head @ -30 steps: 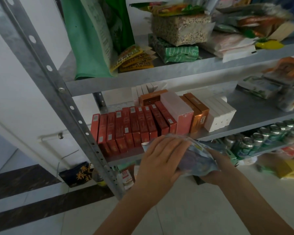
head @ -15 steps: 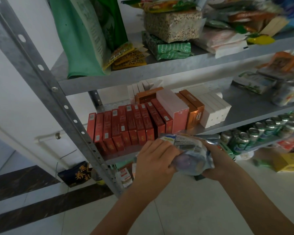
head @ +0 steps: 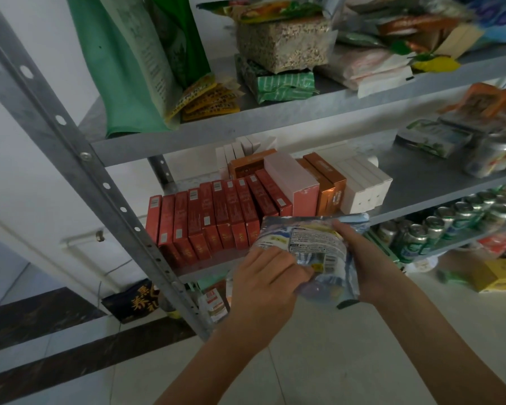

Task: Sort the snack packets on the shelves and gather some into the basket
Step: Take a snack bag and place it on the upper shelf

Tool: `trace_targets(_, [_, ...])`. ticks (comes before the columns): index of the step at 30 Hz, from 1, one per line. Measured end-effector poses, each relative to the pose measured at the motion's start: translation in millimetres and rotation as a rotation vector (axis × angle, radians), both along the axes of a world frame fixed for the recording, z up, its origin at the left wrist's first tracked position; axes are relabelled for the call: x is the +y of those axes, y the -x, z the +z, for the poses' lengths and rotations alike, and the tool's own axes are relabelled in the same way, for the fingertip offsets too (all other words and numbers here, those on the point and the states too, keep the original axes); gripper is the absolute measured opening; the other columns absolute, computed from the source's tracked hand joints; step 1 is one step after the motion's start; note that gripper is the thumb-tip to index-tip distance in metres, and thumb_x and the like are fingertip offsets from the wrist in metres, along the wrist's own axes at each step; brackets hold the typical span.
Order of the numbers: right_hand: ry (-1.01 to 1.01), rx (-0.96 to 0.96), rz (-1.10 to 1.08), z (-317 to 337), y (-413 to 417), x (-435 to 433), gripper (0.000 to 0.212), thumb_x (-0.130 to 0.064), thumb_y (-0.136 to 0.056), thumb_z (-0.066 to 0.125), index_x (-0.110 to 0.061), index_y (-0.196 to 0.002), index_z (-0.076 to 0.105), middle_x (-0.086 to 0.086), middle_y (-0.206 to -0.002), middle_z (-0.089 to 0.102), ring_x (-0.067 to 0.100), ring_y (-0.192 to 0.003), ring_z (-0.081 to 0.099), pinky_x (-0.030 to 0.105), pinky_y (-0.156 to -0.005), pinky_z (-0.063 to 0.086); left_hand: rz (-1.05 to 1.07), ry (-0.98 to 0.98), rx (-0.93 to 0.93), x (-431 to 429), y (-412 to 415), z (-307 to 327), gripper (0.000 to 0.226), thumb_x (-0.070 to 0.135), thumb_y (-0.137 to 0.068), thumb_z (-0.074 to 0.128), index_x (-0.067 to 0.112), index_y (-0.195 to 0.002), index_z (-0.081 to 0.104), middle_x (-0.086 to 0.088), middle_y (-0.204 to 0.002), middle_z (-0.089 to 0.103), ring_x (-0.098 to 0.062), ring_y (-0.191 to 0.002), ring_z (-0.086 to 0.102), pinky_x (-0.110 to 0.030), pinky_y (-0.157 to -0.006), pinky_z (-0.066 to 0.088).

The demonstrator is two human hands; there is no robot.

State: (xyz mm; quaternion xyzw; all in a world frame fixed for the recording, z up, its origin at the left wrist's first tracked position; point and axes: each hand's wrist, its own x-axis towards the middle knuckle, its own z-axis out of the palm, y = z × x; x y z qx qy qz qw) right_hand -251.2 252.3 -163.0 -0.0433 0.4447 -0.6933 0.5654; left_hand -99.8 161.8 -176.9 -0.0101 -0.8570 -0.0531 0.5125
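In the lower middle of the frame we see both hands holding one snack packet (head: 313, 247), a silver and light blue pouch with a printed label turned toward us. The left hand (head: 263, 282) has its fingers curled over the left lower edge of the packet and pinches it there. The right hand (head: 362, 258) grips the right side, with the thumb lying over the front near the top. The packet is in the air, in front of the edge of the middle shelf (head: 415, 176) and not resting on it.

Behind the packet, on this shelf, a row of red boxes (head: 211, 220) stands upright, and to the right of it we see a pink box (head: 292, 182), orange boxes (head: 327, 182) and white boxes (head: 362, 185), all close together. On the upper shelf (head: 275, 133) a big green bag (head: 123, 68) stands at the upper left of the frame, with yellow sachets (head: 208, 97) just beside it and a clear block of grain (head: 284, 42) lying on a green packet (head: 281, 86). At the right, below the middle shelf, there are green drink cans (head: 438, 229) in rows. The pale tiled floor (head: 304, 361) fills the bottom of the frame.
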Motion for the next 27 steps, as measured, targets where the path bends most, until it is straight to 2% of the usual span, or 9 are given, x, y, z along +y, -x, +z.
trace_targets(6, [-0.004,0.046,0.112,-32,-3,11,0.067,-0.063,-0.082,0.039,-0.008,-0.109,0.068,0.016,-0.113,0.066,0.028,-0.104,0.064,0.043,-0.088,0.050,0.120,-0.523,0.063,-12,-8,25,0.024,0.023,-0.079,0.072,0.014,-0.064,0.055,0.006,-0.061,0.053,-0.010,-0.055,0.048,-0.023,-0.047,0.041])
trace_targets(9, [-0.048,0.143,0.243,-53,-19,13,0.083,-0.068,-0.066,0.063,-0.010,-0.124,0.057,0.011,-0.122,0.064,0.026,-0.115,0.060,0.045,-0.093,0.049,0.146,-0.958,0.119,-10,-13,44,0.023,0.010,-0.065,0.083,0.013,-0.067,0.061,0.002,-0.068,0.065,-0.016,-0.061,0.062,-0.030,-0.050,0.052])
trace_targets(11, [0.000,0.239,0.319,-56,-26,14,0.091,-0.071,-0.061,0.069,-0.021,-0.134,0.049,-0.015,-0.133,0.056,0.022,-0.129,0.048,0.049,-0.106,0.039,0.081,-1.237,0.177,-4,-12,54,0.026,0.019,-0.054,0.082,0.013,-0.070,0.063,0.003,-0.075,0.071,-0.018,-0.071,0.069,-0.033,-0.060,0.058])
trace_targets(13, [0.158,0.145,0.330,-74,-15,20,0.049,-0.052,-0.092,0.048,-0.040,-0.138,0.041,-0.050,-0.130,0.032,0.006,-0.136,0.035,0.044,-0.113,0.027,-0.048,-1.483,0.226,0,-10,56,0.028,0.021,-0.053,0.076,0.012,-0.077,0.064,0.000,-0.082,0.074,-0.023,-0.078,0.071,-0.045,-0.070,0.059])
trace_targets(14, [0.239,0.163,0.312,-72,-10,21,0.041,-0.031,-0.101,0.037,-0.041,-0.140,0.036,-0.047,-0.132,0.033,0.002,-0.135,0.035,0.043,-0.113,0.028,-0.137,-1.609,0.253,1,-8,54,0.029,0.017,-0.056,0.075,0.010,-0.082,0.065,-0.003,-0.087,0.074,-0.026,-0.081,0.071,-0.048,-0.074,0.058])
trace_targets(16, [0.442,0.202,0.178,-48,-6,27,0.047,-0.014,-0.099,0.044,-0.015,-0.144,0.032,-0.001,-0.140,0.048,0.022,-0.131,0.044,0.044,-0.106,0.037,-0.283,-1.795,0.278,2,-6,48,0.030,0.010,-0.062,0.076,0.009,-0.090,0.066,-0.010,-0.095,0.074,-0.029,-0.084,0.070,-0.050,-0.078,0.057])
trace_targets(19, [0.441,0.272,-0.097,-15,-3,21,0.063,-0.020,-0.076,0.076,-0.009,-0.132,0.049,0.015,-0.124,0.062,0.031,-0.114,0.059,0.040,-0.086,0.054,-0.303,-1.819,0.214,3,-7,34,0.039,0.012,-0.068,0.076,0.009,-0.106,0.067,-0.014,-0.109,0.071,-0.033,-0.099,0.068,-0.054,-0.090,0.052])
trace_targets(25, [0.303,0.475,-0.280,19,7,19,0.042,-0.006,-0.071,0.068,-0.014,-0.111,0.061,0.009,-0.106,0.071,0.026,-0.094,0.070,0.033,-0.068,0.059,0.037,-1.425,0.037,-6,-11,5,0.100,0.055,-0.056,0.081,0.019,-0.140,0.039,-0.003,-0.135,0.050,-0.024,-0.121,0.055,-0.041,-0.094,0.052])
trace_targets(27, [0.263,0.467,-0.294,26,9,18,0.037,-0.002,-0.072,0.065,-0.011,-0.108,0.060,0.007,-0.095,0.072,0.026,-0.082,0.069,0.030,-0.063,0.058,0.197,-1.094,0.029,-9,-20,1,0.093,0.049,-0.067,0.070,0.031,-0.146,0.026,0.016,-0.139,0.031,-0.010,-0.130,0.040,-0.030,-0.102,0.043])
